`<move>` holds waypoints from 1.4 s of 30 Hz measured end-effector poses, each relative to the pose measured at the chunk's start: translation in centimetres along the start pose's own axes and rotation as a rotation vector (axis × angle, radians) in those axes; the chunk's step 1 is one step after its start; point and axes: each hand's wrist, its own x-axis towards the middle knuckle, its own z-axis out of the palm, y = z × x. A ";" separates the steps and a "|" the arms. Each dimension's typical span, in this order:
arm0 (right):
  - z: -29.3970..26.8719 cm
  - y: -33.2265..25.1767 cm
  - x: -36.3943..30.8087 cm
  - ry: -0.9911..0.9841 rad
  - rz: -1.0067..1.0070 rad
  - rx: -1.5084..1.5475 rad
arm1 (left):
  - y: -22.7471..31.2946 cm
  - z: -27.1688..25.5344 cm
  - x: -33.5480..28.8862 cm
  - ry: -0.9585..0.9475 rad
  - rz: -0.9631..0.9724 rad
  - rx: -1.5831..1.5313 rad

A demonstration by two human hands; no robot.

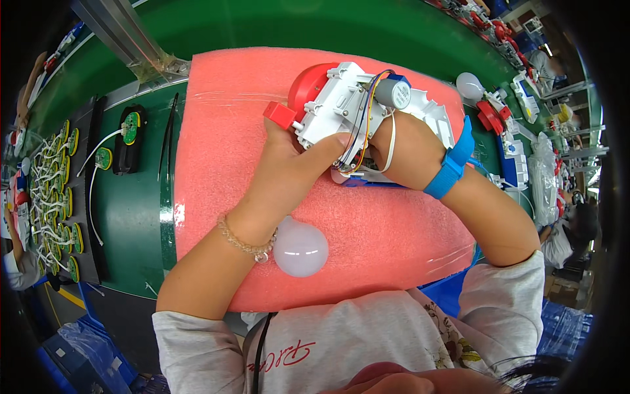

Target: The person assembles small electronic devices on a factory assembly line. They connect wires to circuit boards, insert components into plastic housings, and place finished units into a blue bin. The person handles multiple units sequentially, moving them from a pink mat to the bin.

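Circuit boards, 9 o'clock; black holder, between 9 and 10. Metal post, 10. Green bench, 12. Plastic bag, 3. Blue crate, 8. Pink foam, centre.

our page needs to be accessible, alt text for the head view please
The left hand holds a white housing with coloured wires; the right hand, partly hidden, is beside the wires. Underneath is pink foam, with a white globe near the left wrist.

Factory assembly workshop indicated by smooth green worktop; by rounded green circuit boards with white wires, ranged in rows; by open white plastic housing with coloured wires; by co-worker's bare arm seen at left edge
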 end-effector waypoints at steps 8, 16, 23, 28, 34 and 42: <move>0.3 0.7 0.6 -0.005 -0.052 0.077 | -0.8 0.0 0.2 0.021 0.064 -0.035; 0.7 1.8 1.0 -0.022 -0.178 0.087 | -1.2 0.5 0.1 0.012 0.185 -0.060; -1.8 2.5 -1.9 0.217 -0.095 0.069 | -1.4 0.3 0.3 0.047 0.187 -0.010; -2.8 4.3 -3.6 0.620 0.115 0.064 | -0.6 0.3 0.0 0.027 0.019 -0.018; -1.8 4.2 -1.0 0.643 -0.050 -0.070 | -0.9 0.3 0.0 0.014 0.050 0.009; 0.1 3.9 -0.9 0.420 -0.033 0.178 | -1.2 0.1 0.0 0.012 0.111 0.039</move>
